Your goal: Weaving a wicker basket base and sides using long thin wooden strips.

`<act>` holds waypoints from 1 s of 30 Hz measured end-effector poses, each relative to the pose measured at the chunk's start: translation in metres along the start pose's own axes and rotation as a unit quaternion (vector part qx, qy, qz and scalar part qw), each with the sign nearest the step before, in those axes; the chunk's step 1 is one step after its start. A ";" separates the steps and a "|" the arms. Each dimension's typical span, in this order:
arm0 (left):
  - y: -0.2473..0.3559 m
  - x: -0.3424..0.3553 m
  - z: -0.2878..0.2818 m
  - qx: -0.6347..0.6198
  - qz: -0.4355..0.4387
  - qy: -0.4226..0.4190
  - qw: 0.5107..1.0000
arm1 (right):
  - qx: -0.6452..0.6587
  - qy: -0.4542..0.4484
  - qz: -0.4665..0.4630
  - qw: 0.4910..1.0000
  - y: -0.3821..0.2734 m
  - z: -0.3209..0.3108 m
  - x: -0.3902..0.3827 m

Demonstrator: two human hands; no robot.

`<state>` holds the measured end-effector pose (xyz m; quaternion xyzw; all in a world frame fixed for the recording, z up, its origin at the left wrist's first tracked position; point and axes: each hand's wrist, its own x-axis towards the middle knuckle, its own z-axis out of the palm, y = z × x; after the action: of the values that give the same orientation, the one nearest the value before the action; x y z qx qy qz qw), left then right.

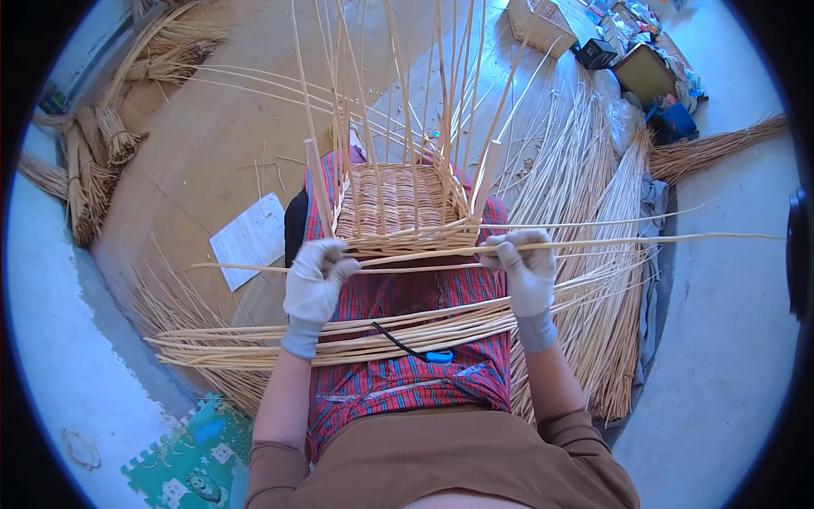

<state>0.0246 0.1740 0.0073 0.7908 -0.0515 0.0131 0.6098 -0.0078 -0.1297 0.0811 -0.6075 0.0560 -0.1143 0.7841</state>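
A half-woven wicker basket [394, 199] sits on my lap, its tall thin stakes [407, 93] standing up and a thick peg at each near corner. Along its near edge, white-gloved, my left hand [315, 284] is closed around pale willow rods at the left corner. My right hand [527, 276], gloved too, grips a long willow rod [610, 243] whose thin end sticks out far to the right. A second rod passes just below, between the hands. My fingers partly hide where the rods meet the basket edge.
Loose rods [407, 335] lie across the striped apron on my lap, beneath a blue-and-black tool [438, 357]. Many more rods [577, 280] spread over the floor at right. A white sheet [248, 242] and tied bundles [85, 178] lie left; a box-shaped basket [540, 25] stands far right.
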 end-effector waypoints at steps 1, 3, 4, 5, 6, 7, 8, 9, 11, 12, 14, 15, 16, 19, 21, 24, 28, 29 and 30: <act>0.002 0.007 0.002 0.002 -0.036 0.044 0.998 | -0.043 0.013 -0.004 0.999 0.004 -0.011 0.003; -0.005 0.015 0.001 -0.045 -0.077 0.095 0.991 | -0.041 0.068 -0.011 0.997 0.012 -0.024 0.005; -0.004 0.018 -0.002 -0.079 -0.123 0.104 0.984 | -0.036 0.107 -0.004 0.994 0.011 -0.030 0.005; -0.004 0.020 -0.007 -0.110 -0.153 0.054 0.981 | -0.052 0.122 -0.002 0.991 0.012 -0.038 0.006; -0.006 0.021 -0.007 -0.108 -0.153 0.054 0.981 | -0.067 0.136 0.001 0.988 0.014 -0.046 0.006; -0.011 0.020 -0.006 -0.118 -0.138 0.045 0.982 | -0.071 0.147 0.003 0.987 0.009 -0.049 0.006; -0.015 0.019 -0.005 -0.128 -0.123 0.037 0.983 | -0.078 0.151 0.001 0.985 0.006 -0.054 0.006; -0.018 0.019 -0.006 -0.129 -0.129 0.033 0.983 | -0.084 0.154 -0.001 0.984 0.003 -0.059 0.007; -0.011 0.020 -0.003 -0.118 -0.135 0.028 0.983 | -0.100 0.139 0.013 0.985 0.001 -0.062 0.014; -0.009 0.021 -0.003 -0.107 -0.140 0.026 0.984 | -0.125 0.135 0.025 0.983 -0.002 -0.062 0.017; -0.012 0.020 -0.003 -0.099 -0.143 0.031 0.984 | -0.117 0.122 0.057 0.984 -0.007 -0.052 0.025; -0.013 0.020 -0.002 -0.092 -0.147 0.037 0.984 | -0.114 0.101 0.061 0.987 -0.007 -0.053 0.030; -0.015 0.020 -0.001 -0.092 -0.147 0.038 0.984 | -0.110 0.078 0.066 0.989 -0.007 -0.052 0.035; -0.012 0.020 0.005 -0.059 -0.153 0.056 0.985 | -0.163 0.035 0.085 0.982 -0.025 -0.051 0.051; -0.019 0.017 0.011 0.053 -0.026 0.089 0.994 | -0.161 0.028 0.103 0.981 -0.023 -0.050 0.063; 0.015 0.026 0.034 0.086 -0.021 0.026 0.996 | -0.168 0.011 0.129 0.977 -0.018 -0.055 0.073; -0.001 0.048 0.036 0.031 -0.225 -0.120 0.966 | -0.137 -0.006 0.108 0.985 -0.007 -0.060 0.066; 0.001 0.055 0.034 0.031 -0.255 -0.183 0.949 | -0.142 0.006 0.099 0.985 -0.004 -0.062 0.064; 0.004 0.055 0.031 0.012 -0.261 -0.196 0.945 | -0.131 0.011 0.095 0.987 0.000 -0.066 0.061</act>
<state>0.0772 0.1397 0.0082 0.7705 0.0383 -0.3016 0.5602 0.0364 -0.2064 0.0675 -0.6959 0.1366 -0.0379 0.7041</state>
